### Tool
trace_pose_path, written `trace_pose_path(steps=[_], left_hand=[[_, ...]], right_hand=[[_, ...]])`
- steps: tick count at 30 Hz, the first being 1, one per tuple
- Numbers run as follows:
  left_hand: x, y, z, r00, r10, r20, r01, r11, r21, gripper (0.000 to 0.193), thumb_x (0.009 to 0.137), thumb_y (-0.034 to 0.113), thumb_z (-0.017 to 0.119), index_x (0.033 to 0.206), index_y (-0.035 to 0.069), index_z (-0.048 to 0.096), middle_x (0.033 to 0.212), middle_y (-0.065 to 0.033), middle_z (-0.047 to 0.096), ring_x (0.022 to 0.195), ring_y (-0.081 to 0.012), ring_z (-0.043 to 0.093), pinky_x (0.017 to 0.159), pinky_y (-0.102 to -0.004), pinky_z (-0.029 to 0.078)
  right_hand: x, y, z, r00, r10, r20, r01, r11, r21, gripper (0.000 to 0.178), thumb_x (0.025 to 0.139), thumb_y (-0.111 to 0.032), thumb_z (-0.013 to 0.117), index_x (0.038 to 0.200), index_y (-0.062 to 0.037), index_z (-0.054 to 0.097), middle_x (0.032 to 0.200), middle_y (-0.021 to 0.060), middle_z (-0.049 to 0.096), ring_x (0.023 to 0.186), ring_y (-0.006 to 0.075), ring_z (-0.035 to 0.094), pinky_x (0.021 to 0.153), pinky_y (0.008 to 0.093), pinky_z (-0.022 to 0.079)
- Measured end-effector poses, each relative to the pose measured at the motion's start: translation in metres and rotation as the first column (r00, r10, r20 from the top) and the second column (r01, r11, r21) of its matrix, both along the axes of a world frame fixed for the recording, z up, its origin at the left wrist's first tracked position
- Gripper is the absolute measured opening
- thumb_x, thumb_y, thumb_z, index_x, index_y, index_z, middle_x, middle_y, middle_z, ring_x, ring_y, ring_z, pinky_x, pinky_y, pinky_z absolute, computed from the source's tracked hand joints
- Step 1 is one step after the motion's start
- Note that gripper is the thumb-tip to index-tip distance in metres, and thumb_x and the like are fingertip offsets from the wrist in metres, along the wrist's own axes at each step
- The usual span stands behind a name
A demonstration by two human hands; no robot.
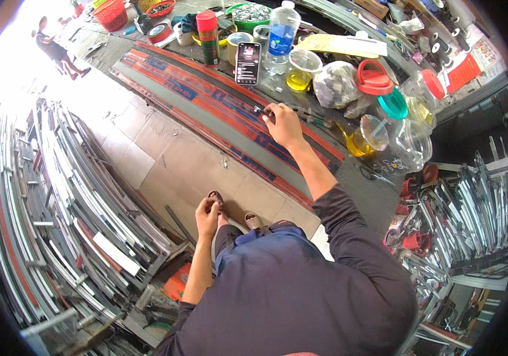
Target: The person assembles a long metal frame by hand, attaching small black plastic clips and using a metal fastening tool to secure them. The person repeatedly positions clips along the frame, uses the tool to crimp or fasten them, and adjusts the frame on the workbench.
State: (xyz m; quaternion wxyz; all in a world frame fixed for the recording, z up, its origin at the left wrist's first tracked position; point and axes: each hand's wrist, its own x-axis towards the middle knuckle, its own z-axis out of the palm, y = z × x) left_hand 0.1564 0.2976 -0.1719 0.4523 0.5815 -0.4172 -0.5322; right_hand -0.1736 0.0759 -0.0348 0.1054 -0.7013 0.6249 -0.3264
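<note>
Beside my right hand (283, 126), a small piece (257, 109) had the bright look of metal, while the long strips (209, 117) showed smooth, matt grey faces banded with red and blue film (184, 90) of plastic appearance; my sleeve (360, 231) was dull, dark cloth. Clear, glossy plastic formed the bottle (282, 37), thin, wrinkled plastic the translucent bag (337, 83), and smooth, shiny glass the face of the phone (247, 63). The bench top (368, 191) appeared rough and matt, the floor tiles (177, 155) smooth, and the stacked bars (82, 178) smooth and largely metallic.
</note>
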Motion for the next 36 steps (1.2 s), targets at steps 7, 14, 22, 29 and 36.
trace_pose_path(steps=[7, 14, 22, 29, 36], left_hand=[[0.058, -0.178, 0.073, 0.985, -0.139, -0.105, 0.125, 0.984, -0.130, 0.014, 0.110, 0.011, 0.070, 0.113, -0.002, 0.073, 0.101, -0.0100, 0.081, 0.093, -0.0171, 0.077, 0.089, -0.0333, 0.062], [0.079, -0.254, 0.125, 0.685, -0.160, -0.710, 0.379, 0.912, 0.160, 0.043, 0.115, 0.041, 0.056, 0.134, 0.004, 0.068, 0.135, -0.0173, 0.073, 0.119, -0.0305, 0.074, 0.102, -0.0500, 0.063], [0.065, -0.290, 0.123, 0.420, 0.059, -0.905, 0.564, 0.764, 0.312, 0.044, 0.116, 0.035, 0.055, 0.078, 0.013, 0.046, 0.069, 0.0010, 0.034, 0.059, -0.0122, 0.033, 0.045, -0.0274, 0.027], [0.094, -0.347, 0.143, 0.458, 0.210, -0.864, 0.467, 0.770, 0.435, 0.037, 0.112, 0.036, 0.058, 0.084, 0.011, 0.058, 0.071, 0.0018, 0.039, 0.060, -0.0119, 0.036, 0.049, -0.0281, 0.030], [0.131, -0.408, 0.158, 0.414, 0.213, -0.885, 0.315, 0.878, 0.359, 0.039, 0.112, 0.033, 0.056, 0.079, 0.014, 0.049, 0.064, 0.0036, 0.030, 0.052, -0.0116, 0.026, 0.045, -0.0288, 0.025]], right_hand=[[0.041, -0.042, -0.009, 0.974, -0.224, 0.014, 0.221, 0.968, 0.122, 0.016, 0.090, -0.012, 0.090, 0.100, -0.0056, 0.079, 0.097, 0.0154, 0.076, 0.093, 0.0385, 0.075, 0.087, 0.0515, 0.060], [0.132, -0.010, 0.040, 0.812, -0.273, 0.516, 0.233, 0.962, 0.143, 0.017, 0.096, -0.018, 0.089, 0.103, -0.0036, 0.082, 0.100, 0.0083, 0.079, 0.084, 0.0170, 0.070, 0.077, 0.0340, 0.055], [0.151, -0.008, 0.065, 0.769, -0.283, 0.573, 0.207, 0.959, 0.195, 0.018, 0.108, -0.016, 0.080, 0.118, -0.0018, 0.080, 0.101, 0.0026, 0.079, 0.092, 0.0087, 0.071, 0.082, 0.0282, 0.057], [0.120, -0.049, 0.083, 0.751, -0.346, 0.562, 0.329, 0.935, 0.136, 0.015, 0.110, -0.016, 0.077, 0.111, -0.0012, 0.079, 0.088, -0.0013, 0.072, 0.080, 0.0059, 0.063, 0.070, 0.0267, 0.050], [0.117, -0.263, 0.131, 0.941, 0.062, 0.333, 0.044, 0.953, -0.301, 0.016, 0.111, -0.016, 0.075, 0.111, -0.0005, 0.079, 0.088, 0.0035, 0.078, 0.076, 0.0090, 0.070, 0.070, 0.0301, 0.055]])
